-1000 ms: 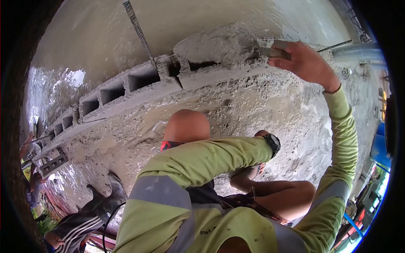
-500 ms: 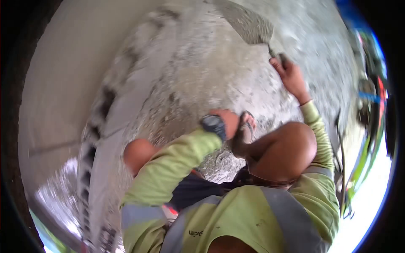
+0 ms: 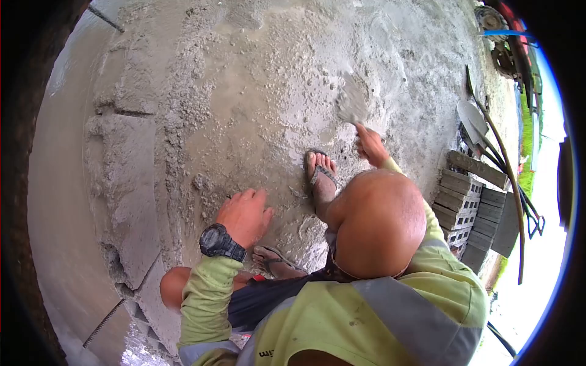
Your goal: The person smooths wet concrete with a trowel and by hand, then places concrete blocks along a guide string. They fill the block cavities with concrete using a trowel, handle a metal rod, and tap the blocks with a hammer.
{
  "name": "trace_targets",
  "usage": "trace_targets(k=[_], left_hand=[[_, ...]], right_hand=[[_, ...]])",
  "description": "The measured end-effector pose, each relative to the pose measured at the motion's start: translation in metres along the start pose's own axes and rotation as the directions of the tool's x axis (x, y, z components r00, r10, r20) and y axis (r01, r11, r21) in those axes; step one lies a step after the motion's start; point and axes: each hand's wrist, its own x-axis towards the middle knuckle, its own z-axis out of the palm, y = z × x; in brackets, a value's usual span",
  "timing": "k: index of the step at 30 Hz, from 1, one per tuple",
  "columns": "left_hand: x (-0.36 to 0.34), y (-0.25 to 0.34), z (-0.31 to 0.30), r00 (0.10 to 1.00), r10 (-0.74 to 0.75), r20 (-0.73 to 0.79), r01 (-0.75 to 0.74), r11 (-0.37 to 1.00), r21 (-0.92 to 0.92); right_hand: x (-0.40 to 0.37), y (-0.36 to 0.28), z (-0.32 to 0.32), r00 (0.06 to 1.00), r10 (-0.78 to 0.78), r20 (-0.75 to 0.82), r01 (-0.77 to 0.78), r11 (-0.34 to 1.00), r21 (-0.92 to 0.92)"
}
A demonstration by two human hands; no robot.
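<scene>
My right hand (image 3: 371,145) is closed round the handle of a trowel (image 3: 353,102). The trowel's grey blade is blurred and lies low against the wet concrete (image 3: 244,104), beyond my sandalled foot (image 3: 321,174). My left hand (image 3: 245,216), with a dark watch (image 3: 221,241) on the wrist, hangs over the concrete in front of my left knee. Its fingers are loosely bent, the thumb stands apart, and I see nothing held in it.
A row of concrete blocks (image 3: 128,201) edges the left side, with rebar (image 3: 104,323) sticking out. At the right are stacked hollow blocks (image 3: 455,201), a shovel (image 3: 472,121) and a long-handled tool (image 3: 506,165). A wheel (image 3: 490,21) shows at upper right.
The trowel in my right hand has come down and closer to my foot. My left hand has moved left, away from the foot. The view has shifted, showing more of the blocks at right.
</scene>
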Motion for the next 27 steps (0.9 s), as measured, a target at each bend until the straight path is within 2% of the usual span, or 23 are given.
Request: trace_targets(k=[2, 4, 7, 10, 13, 17, 20, 25, 26, 27], left_hand=[[0.003, 0.0, 0.001, 0.999, -0.031, 0.029, 0.03, 0.999, 0.013], [0.008, -0.001, 0.001, 0.998, -0.049, 0.041, 0.048, 0.998, 0.028], [0.015, -0.005, 0.0, 0.998, -0.057, 0.023, 0.056, 0.998, 0.032], [0.015, -0.008, 0.004, 0.999, -0.047, 0.011, 0.047, 0.999, 0.014], [0.017, -0.01, 0.007, 0.998, -0.061, 0.006, 0.061, 0.998, 0.011], [0.015, -0.01, 0.014, 0.998, -0.051, 0.033, 0.052, 0.999, -0.006], [0.012, -0.003, 0.014, 0.999, -0.037, 0.022, 0.037, 0.999, 0.017], [0.017, -0.005, 0.026, 0.999, -0.013, -0.035, 0.012, 1.0, -0.02], [0.015, 0.001, 0.022, 0.996, -0.045, -0.072, 0.046, 0.999, 0.005], [0.015, 0.008, 0.018, 0.991, -0.083, -0.105, 0.086, 0.996, 0.024]], right_hand=[[0.019, -0.03, 0.035, 0.989, -0.027, 0.143, 0.021, 0.999, 0.043], [0.06, -0.053, 0.059, 0.983, -0.033, 0.183, 0.006, 0.989, 0.146], [0.091, -0.088, 0.091, 0.984, -0.059, 0.165, 0.032, 0.986, 0.165], [0.099, -0.087, 0.093, 0.973, -0.048, 0.224, -0.013, 0.965, 0.261], [0.093, -0.085, 0.088, 0.962, -0.081, 0.261, 0.014, 0.968, 0.25], [0.078, -0.09, 0.081, 0.946, -0.111, 0.304, 0.065, 0.985, 0.159], [0.043, -0.116, 0.08, 0.932, -0.157, 0.328, 0.162, 0.987, 0.012], [-0.063, -0.189, 0.096, 0.872, -0.236, 0.429, 0.358, 0.905, -0.229], [-0.079, -0.204, 0.097, 0.837, -0.206, 0.506, 0.375, 0.89, -0.258], [-0.105, -0.221, 0.107, 0.832, -0.204, 0.517, 0.411, 0.852, -0.325]])
